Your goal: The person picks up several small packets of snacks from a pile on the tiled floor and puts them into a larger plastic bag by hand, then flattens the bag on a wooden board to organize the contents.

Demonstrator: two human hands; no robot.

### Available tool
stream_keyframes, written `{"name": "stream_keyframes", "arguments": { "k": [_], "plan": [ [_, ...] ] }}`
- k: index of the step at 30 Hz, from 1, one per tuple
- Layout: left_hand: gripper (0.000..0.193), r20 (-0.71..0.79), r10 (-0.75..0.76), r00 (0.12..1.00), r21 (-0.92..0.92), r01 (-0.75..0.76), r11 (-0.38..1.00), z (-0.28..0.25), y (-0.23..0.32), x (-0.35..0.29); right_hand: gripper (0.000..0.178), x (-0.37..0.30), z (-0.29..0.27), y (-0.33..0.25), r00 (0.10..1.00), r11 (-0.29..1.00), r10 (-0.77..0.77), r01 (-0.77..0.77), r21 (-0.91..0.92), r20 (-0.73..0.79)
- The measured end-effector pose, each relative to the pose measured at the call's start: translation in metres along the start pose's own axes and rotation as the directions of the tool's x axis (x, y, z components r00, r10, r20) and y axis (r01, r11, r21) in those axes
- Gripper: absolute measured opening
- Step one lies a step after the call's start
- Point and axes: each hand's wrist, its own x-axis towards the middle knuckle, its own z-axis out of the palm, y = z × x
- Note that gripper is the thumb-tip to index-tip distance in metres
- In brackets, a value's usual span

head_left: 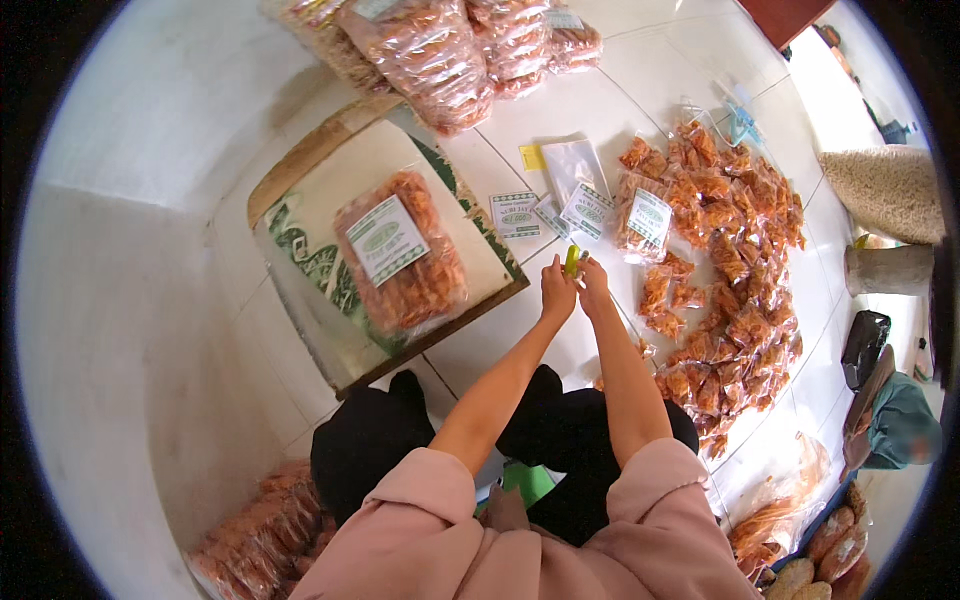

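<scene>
My left hand (557, 292) and my right hand (594, 282) meet in front of me, above the tiled floor. Between their fingertips is a small yellow-green object (572, 261), too small to name; both hands are closed on it. Just beyond lie printed green-and-white labels (515, 215) and a stack of clear plastic bags (574, 165). A filled clear bag of orange-brown snacks (640, 215), with a label on its front, lies near my right hand. To the left, a larger labelled pack of snacks (440, 265) rests flat on a low table (480, 285).
A wide heap of small snack packets (740, 270) covers the floor at the right. Large filled packs (430, 60) stand at the back, and more bags (265, 530) lie at the lower left. A person in teal (900, 420) is at the far right.
</scene>
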Motion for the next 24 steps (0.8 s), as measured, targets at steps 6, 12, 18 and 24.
{"name": "stream_keyframes", "arguments": {
  "k": [6,12,18,24],
  "plan": [
    [0.049,0.124,-0.066,0.990,-0.066,0.074,0.995,0.013,-0.017,0.038,0.045,0.043,-0.007,0.024,0.996,0.998,0.011,-0.006,0.060,-0.085],
    [0.054,0.023,-0.013,1.000,-0.217,0.018,0.976,-0.013,0.026,0.045,0.028,0.042,0.014,0.001,0.927,0.980,-0.195,0.199,-0.021,-0.320],
    [0.038,-0.205,0.363,0.909,-0.420,-0.417,0.806,-0.125,0.127,0.038,0.024,0.004,0.082,-0.059,0.841,0.846,-0.534,0.532,-0.046,-0.093],
    [0.051,-0.656,0.389,0.646,0.458,-0.068,0.886,-0.280,0.033,-0.018,0.045,-0.049,0.183,-0.015,0.756,0.573,-0.493,0.655,-0.492,0.431]
  ]
}}
